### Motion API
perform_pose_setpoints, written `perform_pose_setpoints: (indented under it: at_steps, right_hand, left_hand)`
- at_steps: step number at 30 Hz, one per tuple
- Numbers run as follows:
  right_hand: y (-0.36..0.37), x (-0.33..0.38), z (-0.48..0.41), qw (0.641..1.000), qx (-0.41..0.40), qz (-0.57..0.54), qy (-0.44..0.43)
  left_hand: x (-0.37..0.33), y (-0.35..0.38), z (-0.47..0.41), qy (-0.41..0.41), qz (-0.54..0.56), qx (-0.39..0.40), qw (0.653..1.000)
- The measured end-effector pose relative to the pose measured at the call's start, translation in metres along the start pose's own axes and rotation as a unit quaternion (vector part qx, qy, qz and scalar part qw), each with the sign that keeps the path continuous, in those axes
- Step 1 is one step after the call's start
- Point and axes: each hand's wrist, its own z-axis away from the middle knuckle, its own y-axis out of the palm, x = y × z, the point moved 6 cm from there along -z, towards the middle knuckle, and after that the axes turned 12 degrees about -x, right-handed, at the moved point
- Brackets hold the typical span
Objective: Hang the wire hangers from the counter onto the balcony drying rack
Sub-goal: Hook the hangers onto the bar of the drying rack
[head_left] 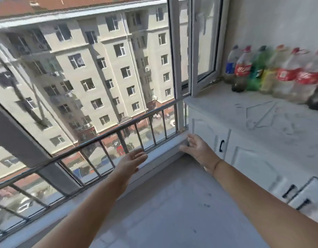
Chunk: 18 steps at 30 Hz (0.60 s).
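Observation:
Thin wire hangers (262, 115) lie flat on the white marbled counter (217, 106) at the right, faint and blurred against its surface. My left hand (132, 159) reaches forward with fingers apart and nothing in it, near the metal railing (101, 138) at the window. My right hand (197, 147) is also open and empty, stretched toward the corner where the white cabinet meets the window sill, below the counter's edge. No drying rack is in view.
A row of plastic bottles (272, 72) stands along the counter's back by the wall. White cabinet doors with black handles (221, 145) run under the counter. An open window sash (204, 47) hangs above the counter's left end. Grey floor lies below.

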Motion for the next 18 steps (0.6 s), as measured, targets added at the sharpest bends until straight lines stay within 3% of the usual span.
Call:
perform_pose_setpoints:
  at_steps: [13,18]
  right_hand:
    - [-0.264,-0.066,-0.033,0.985,-0.156,0.014,0.065]
    - [-0.355,-0.087,-0.043,0.976,-0.201,0.0,0.078]
  left_hand:
    - [-0.007,0.26,-0.036,-0.026,-0.013,0.123,0.992]
    - [-0.007,0.354,-0.043,-0.05,-0.006,0.128,0.99]
